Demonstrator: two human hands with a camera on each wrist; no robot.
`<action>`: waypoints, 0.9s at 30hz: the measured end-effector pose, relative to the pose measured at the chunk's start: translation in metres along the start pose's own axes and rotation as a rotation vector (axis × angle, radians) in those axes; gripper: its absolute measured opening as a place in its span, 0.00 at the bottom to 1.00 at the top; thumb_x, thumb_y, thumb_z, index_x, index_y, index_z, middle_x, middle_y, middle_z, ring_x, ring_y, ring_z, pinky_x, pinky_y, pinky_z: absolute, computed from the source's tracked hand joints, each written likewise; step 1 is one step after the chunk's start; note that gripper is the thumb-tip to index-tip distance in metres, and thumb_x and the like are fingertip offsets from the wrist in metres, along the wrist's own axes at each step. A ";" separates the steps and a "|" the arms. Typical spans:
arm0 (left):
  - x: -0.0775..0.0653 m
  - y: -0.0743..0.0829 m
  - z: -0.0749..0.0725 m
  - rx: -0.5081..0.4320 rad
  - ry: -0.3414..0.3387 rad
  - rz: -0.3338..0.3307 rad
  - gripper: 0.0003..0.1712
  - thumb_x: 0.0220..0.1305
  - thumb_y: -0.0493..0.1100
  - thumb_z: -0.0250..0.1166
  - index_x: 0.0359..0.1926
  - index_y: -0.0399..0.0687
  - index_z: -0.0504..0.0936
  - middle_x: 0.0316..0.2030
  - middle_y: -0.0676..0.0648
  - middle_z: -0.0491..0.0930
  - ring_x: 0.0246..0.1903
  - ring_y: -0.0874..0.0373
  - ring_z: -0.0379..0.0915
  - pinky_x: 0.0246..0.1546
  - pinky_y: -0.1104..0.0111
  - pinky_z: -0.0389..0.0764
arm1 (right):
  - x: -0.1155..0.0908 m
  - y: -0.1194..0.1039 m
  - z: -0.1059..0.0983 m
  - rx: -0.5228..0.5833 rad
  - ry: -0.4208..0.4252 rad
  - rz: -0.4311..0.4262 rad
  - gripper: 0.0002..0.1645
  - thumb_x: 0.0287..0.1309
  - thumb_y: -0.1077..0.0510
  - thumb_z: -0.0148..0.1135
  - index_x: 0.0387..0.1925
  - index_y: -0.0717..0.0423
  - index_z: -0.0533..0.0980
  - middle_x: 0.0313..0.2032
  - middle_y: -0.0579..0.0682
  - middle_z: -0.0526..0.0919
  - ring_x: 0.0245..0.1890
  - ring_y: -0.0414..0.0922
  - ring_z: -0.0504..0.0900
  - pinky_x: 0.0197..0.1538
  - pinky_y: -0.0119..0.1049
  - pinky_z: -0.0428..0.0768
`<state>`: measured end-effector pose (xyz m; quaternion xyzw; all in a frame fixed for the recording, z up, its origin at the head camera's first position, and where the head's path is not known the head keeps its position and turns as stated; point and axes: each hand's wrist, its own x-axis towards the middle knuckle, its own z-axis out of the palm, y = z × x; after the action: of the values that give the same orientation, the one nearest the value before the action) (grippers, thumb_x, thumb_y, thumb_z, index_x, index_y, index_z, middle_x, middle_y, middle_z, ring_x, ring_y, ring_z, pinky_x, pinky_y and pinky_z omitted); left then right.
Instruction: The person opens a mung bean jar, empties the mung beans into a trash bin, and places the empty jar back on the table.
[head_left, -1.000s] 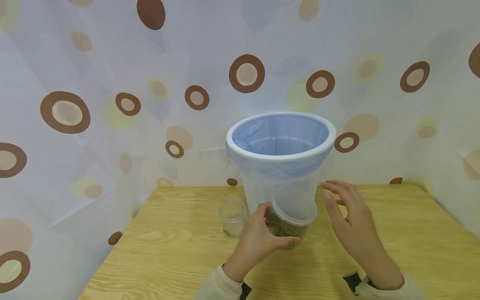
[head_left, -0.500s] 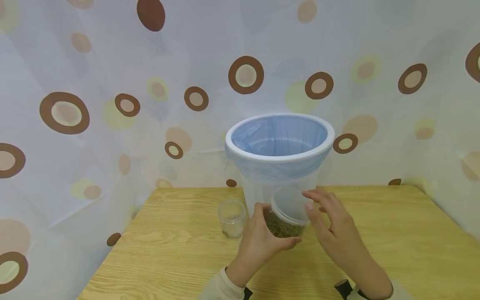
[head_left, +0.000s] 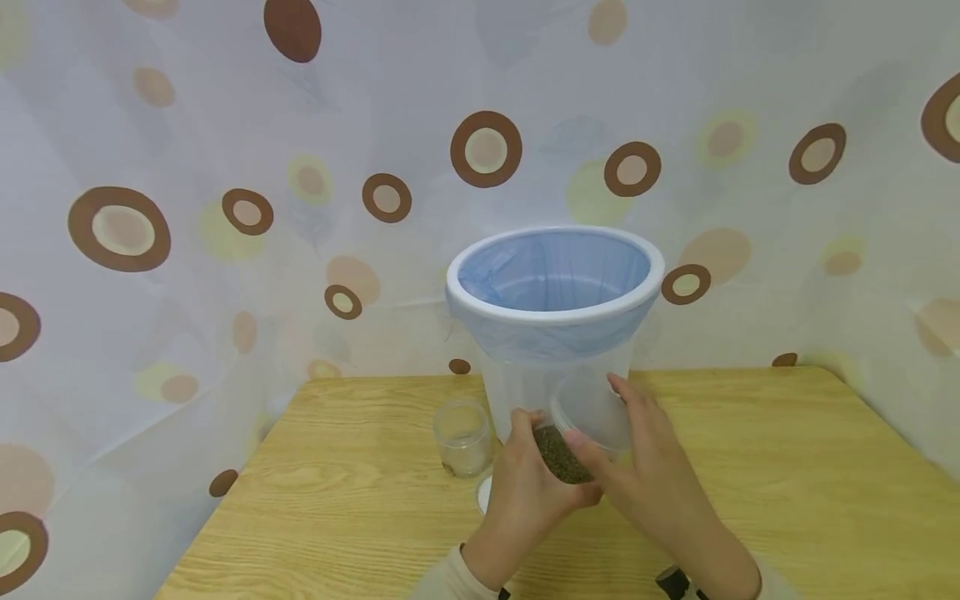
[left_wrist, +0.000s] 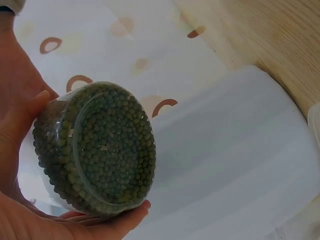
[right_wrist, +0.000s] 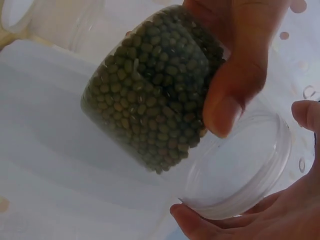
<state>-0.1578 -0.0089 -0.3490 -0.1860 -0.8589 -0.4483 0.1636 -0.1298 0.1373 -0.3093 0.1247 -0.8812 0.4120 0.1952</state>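
My left hand (head_left: 519, 487) grips a clear plastic jar (head_left: 561, 458) of green mung beans (left_wrist: 112, 145). The jar is tilted in front of the bin, its bean-filled base facing the left wrist camera and its clear end (right_wrist: 240, 200) leaning right. Around that clear end my right hand (head_left: 651, 475) spreads its thumb and fingers; in the right wrist view its lower fingertips meet the rim, while the upper digit looks slightly apart. A second clear jar (head_left: 462, 442) stands upright left of the bin, with a small brownish bit near its base.
Behind the hands stands a white bin (head_left: 555, 317) lined with a blue bag. A white round piece (head_left: 484, 497), mostly hidden by the left hand, lies on the wooden table (head_left: 337, 492). Patterned sheeting (head_left: 405, 100) hangs behind and at the sides.
My right hand has moved left from beside the jar to its clear end, fingers now around it. The left hand has turned the jar slightly; the white round piece has come into view.
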 end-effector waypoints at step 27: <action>-0.009 0.007 0.001 0.089 0.051 0.211 0.51 0.30 0.52 0.82 0.57 0.45 0.67 0.46 0.52 0.74 0.43 0.63 0.71 0.43 0.71 0.77 | -0.001 0.004 0.007 -0.003 0.161 -0.103 0.37 0.53 0.50 0.69 0.62 0.56 0.66 0.53 0.54 0.74 0.40 0.52 0.76 0.34 0.46 0.75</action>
<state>-0.1467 -0.0057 -0.3484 -0.2563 -0.8492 -0.3945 0.2399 -0.1316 0.1339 -0.3167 0.1363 -0.8556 0.4090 0.2865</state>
